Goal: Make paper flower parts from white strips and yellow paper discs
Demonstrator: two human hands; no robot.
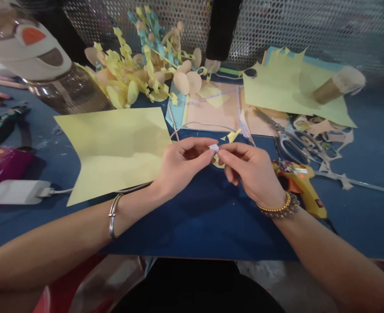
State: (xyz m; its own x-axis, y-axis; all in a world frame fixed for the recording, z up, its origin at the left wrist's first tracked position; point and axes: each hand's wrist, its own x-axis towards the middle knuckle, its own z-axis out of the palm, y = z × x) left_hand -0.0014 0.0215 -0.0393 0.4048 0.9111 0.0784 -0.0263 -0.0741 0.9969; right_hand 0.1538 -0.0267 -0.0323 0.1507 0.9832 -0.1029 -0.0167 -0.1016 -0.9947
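Observation:
Between my fingertips is a small white piece of paper (214, 148), pinched from both sides above the blue table. My left hand (185, 163), with a silver bangle on its wrist, has thumb and forefinger closed on the left edge of the piece. On the other side my right hand (250, 169) grips it between thumb and forefinger. Something pale yellow shows just under the fingertips, mostly hidden. Beside my left hand lies a large yellow paper sheet (120, 152). A small yellow scrap (233, 135) is right behind my fingers.
Scissors (289, 137) and a yellow glue gun (304, 187) lie to the right, near paper offcuts (335, 130). Yellow and blue paper plants (140, 65) stand at the back. A large bottle (64, 87), a white charger (16, 192) and pliers (6, 121) are on the left.

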